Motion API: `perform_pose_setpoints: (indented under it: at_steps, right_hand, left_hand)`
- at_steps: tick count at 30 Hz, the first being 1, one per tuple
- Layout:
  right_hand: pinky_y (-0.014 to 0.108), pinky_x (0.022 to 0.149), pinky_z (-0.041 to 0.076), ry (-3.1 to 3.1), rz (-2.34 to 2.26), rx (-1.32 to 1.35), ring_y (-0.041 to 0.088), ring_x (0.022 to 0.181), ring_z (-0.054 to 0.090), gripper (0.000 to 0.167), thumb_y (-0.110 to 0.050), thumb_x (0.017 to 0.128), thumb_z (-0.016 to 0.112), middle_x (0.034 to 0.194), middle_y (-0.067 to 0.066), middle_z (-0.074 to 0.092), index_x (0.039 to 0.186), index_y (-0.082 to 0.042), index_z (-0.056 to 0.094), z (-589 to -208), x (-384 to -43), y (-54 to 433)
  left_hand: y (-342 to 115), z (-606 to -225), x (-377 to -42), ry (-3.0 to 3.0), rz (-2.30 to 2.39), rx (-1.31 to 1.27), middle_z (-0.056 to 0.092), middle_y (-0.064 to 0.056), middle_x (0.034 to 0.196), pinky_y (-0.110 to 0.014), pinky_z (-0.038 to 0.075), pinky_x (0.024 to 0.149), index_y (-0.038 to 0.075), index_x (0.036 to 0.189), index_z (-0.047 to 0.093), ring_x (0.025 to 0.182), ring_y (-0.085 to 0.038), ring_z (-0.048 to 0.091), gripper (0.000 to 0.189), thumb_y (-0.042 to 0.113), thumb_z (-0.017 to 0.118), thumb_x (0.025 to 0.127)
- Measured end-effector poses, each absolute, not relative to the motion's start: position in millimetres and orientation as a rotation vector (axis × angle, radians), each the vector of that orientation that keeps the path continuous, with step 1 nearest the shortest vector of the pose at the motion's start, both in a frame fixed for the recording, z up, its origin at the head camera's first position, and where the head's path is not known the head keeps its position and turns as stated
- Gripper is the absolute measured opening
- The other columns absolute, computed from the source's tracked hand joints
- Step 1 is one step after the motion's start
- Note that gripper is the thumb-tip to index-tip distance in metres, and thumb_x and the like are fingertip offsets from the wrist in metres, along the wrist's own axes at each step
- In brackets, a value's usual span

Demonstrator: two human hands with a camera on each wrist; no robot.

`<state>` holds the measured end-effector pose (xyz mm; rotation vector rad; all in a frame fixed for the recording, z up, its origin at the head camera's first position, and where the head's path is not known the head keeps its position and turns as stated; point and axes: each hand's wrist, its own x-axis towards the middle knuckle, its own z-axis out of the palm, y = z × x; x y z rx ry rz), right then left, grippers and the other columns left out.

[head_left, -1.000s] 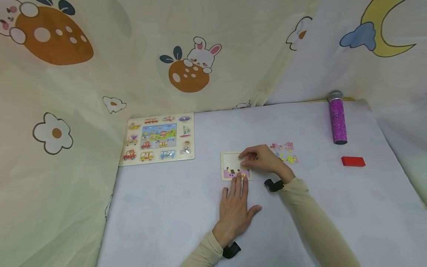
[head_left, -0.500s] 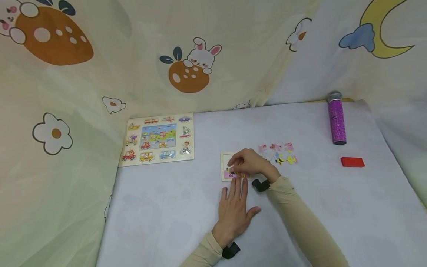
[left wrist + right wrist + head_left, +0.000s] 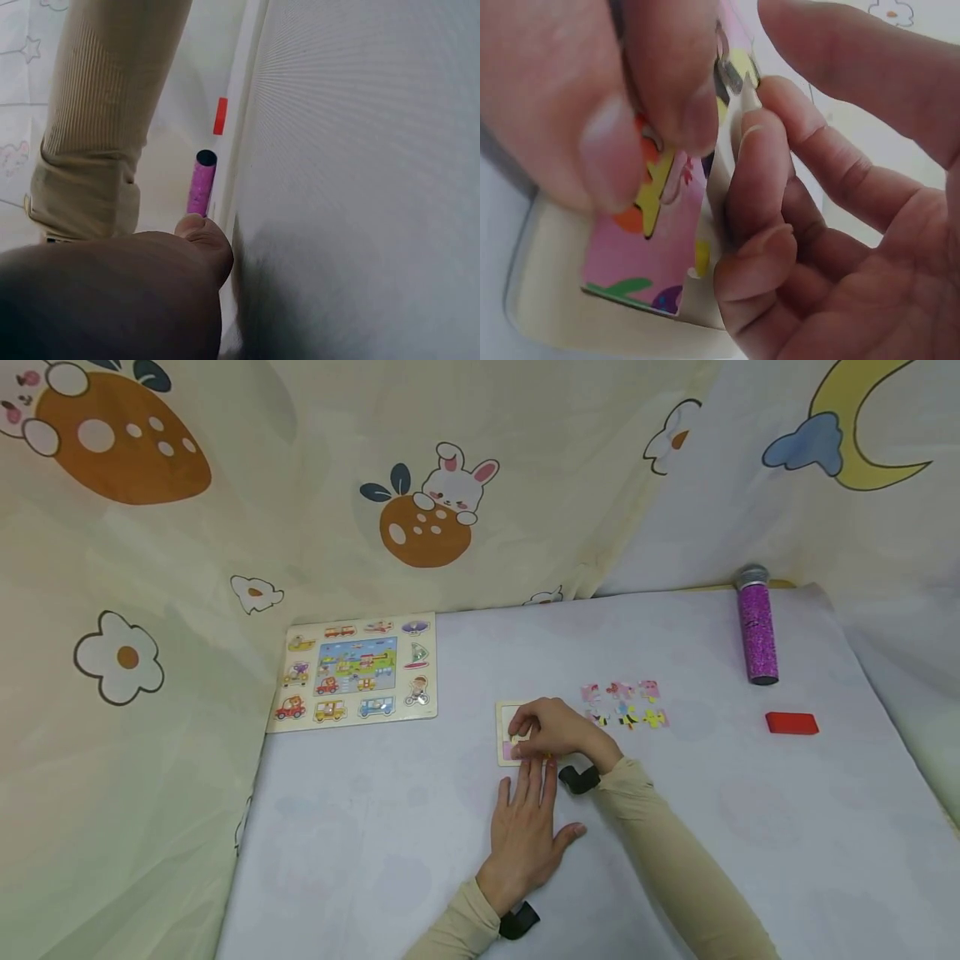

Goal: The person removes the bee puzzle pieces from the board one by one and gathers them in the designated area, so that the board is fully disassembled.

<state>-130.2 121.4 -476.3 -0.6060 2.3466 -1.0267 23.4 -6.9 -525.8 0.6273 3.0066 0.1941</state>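
Observation:
My left hand (image 3: pixel 521 839) lies flat with straight fingers, its fingertips on the lower edge of a small jigsaw tray (image 3: pixel 499 727). In the right wrist view those fingertips (image 3: pixel 619 154) press on a strip of pink jigsaw pieces (image 3: pixel 615 259) along the tray's bottom. Over the tray's left part, my right hand (image 3: pixel 558 727) has its thumb and fingers bent together. They pinch a jigsaw piece (image 3: pixel 744 66) with yellow on it, mostly hidden by the fingers. Right of the tray lie several loose jigsaw pieces (image 3: pixel 628 717) in two rows.
A larger vehicle puzzle board (image 3: pixel 427 703) lies at the table's back left. On the right stand a purple glittery tube (image 3: pixel 759 631) with a grey end and a red block (image 3: pixel 792 723). A printed curtain (image 3: pixel 315 510) hangs behind the table.
My right hand has moved left and slightly down across the tray, uncovering more of the loose pieces. My left hand has stayed in place.

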Motion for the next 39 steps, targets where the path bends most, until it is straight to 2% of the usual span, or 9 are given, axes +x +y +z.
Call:
perform_pose_setpoints:
  at_steps: [9, 15, 19, 28, 33, 39]
  right_hand:
    - [0.032, 0.080, 0.053, 2.450, -0.991, -0.602, 0.017, 0.085, 0.064, 0.031, -0.014, 0.082, 0.091, 0.095, 0.008, 0.074, 0.104, -0.003, 0.073, -476, -121, 112]
    - [0.037, 0.085, 0.054, 2.540, -0.911, -0.512, 0.017, 0.088, 0.063, 0.035, -0.015, 0.079, 0.094, 0.097, 0.005, 0.071, 0.103, -0.006, 0.070, -475, -113, 102]
    - [0.038, 0.084, 0.055, 2.566, -0.887, -0.489, 0.016, 0.087, 0.065, 0.037, -0.014, 0.078, 0.095, 0.095, 0.003, 0.071, 0.103, -0.008, 0.069, -474, -110, 98]
    - [0.039, 0.087, 0.056, 2.517, -0.939, -0.534, 0.017, 0.090, 0.065, 0.037, -0.009, 0.077, 0.095, 0.096, 0.003, 0.071, 0.105, -0.008, 0.070, -472, -112, 98]
    - [0.034, 0.084, 0.055, 2.496, -0.943, -0.607, 0.016, 0.088, 0.064, 0.034, -0.004, 0.077, 0.092, 0.094, 0.003, 0.072, 0.105, -0.007, 0.073, -473, -114, 98]
    - [0.031, 0.082, 0.057, 2.452, -1.046, -0.644, 0.016, 0.087, 0.067, 0.033, -0.007, 0.080, 0.092, 0.095, 0.003, 0.072, 0.107, -0.005, 0.073, -475, -115, 109]
  left_hand:
    - [-8, -526, 24, 2.994, 0.171, 0.632, 0.021, -0.012, 0.178, -0.051, 0.032, 0.123, 0.011, 0.170, 0.025, 0.164, -0.025, 0.022, 0.096, 0.076, 0.042, 0.101]
    - [-9, -527, 25, 3.056, 0.127, 0.669, 0.028, -0.011, 0.175, -0.049, 0.033, 0.120, 0.009, 0.166, 0.036, 0.162, -0.025, 0.026, 0.095, 0.078, 0.043, 0.100]
    - [-9, -528, 25, 3.066, 0.121, 0.679, 0.028, -0.011, 0.175, -0.049, 0.033, 0.120, 0.009, 0.164, 0.038, 0.162, -0.026, 0.027, 0.095, 0.078, 0.042, 0.100]
    - [-9, -527, 25, 3.040, 0.148, 0.673, 0.026, -0.011, 0.176, -0.050, 0.033, 0.120, 0.012, 0.167, 0.033, 0.163, -0.027, 0.025, 0.094, 0.077, 0.042, 0.100]
    - [-9, -527, 26, 3.049, 0.161, 0.676, 0.029, -0.011, 0.174, -0.050, 0.034, 0.119, 0.012, 0.166, 0.035, 0.162, -0.027, 0.027, 0.093, 0.076, 0.044, 0.100]
    - [-8, -527, 25, 3.037, 0.159, 0.662, 0.025, -0.011, 0.176, -0.051, 0.034, 0.120, 0.011, 0.168, 0.030, 0.163, -0.026, 0.025, 0.096, 0.077, 0.044, 0.100]
